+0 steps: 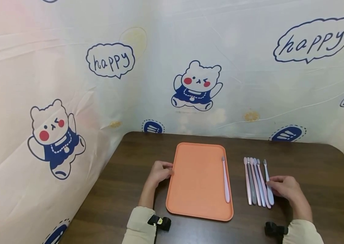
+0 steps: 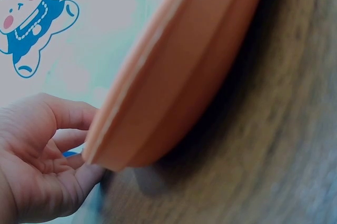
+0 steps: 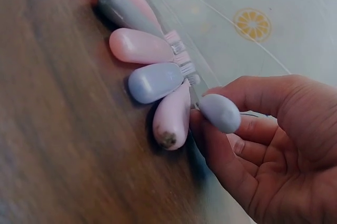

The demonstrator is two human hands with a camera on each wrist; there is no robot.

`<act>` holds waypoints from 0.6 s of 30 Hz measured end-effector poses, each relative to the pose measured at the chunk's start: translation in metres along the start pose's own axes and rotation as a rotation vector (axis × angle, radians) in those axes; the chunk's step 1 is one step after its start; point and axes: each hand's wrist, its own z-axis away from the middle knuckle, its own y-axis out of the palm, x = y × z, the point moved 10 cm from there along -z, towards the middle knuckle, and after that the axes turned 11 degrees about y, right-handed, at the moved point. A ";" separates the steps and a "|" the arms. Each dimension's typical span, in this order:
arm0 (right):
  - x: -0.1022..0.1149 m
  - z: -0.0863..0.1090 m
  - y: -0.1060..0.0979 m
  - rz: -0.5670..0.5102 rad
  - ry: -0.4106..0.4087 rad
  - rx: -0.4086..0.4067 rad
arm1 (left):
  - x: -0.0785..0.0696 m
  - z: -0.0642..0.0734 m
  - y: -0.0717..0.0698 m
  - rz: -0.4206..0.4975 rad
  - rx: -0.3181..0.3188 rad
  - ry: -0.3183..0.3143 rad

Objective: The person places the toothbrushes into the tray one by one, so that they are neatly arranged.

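An orange tray (image 1: 197,179) lies on the table, and one pink toothbrush (image 1: 226,184) sits along its right side. At the tray's left edge, my left hand (image 1: 159,173) pinches the rim between thumb and fingers; the left wrist view shows this grip on the tray's corner (image 2: 142,108) close up. My right hand (image 1: 287,188) holds a light blue toothbrush (image 1: 270,195) between thumb and fingertips. Its rounded handle end (image 3: 221,113) points at the camera in the right wrist view. Just left of it lie several pink, grey and blue toothbrushes (image 1: 252,183) side by side, bristle heads away from me.
The dark wooden table (image 1: 135,149) reaches back to a pale printed curtain (image 1: 245,84), which also hangs along the left. Wrist cameras (image 1: 164,223) are strapped over both sleeves. A strip of bare tabletop separates the tray from the toothbrush row.
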 end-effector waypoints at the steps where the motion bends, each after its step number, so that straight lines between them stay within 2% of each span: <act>1: 0.000 0.000 0.000 -0.011 0.000 0.002 | 0.000 0.000 0.000 0.000 -0.001 0.001; 8: 0.004 0.000 0.001 -0.104 -0.020 0.020 | 0.001 -0.001 -0.001 0.018 -0.012 -0.003; 18: 0.009 0.001 0.001 -0.149 -0.068 0.025 | 0.000 0.000 -0.001 0.008 -0.002 0.005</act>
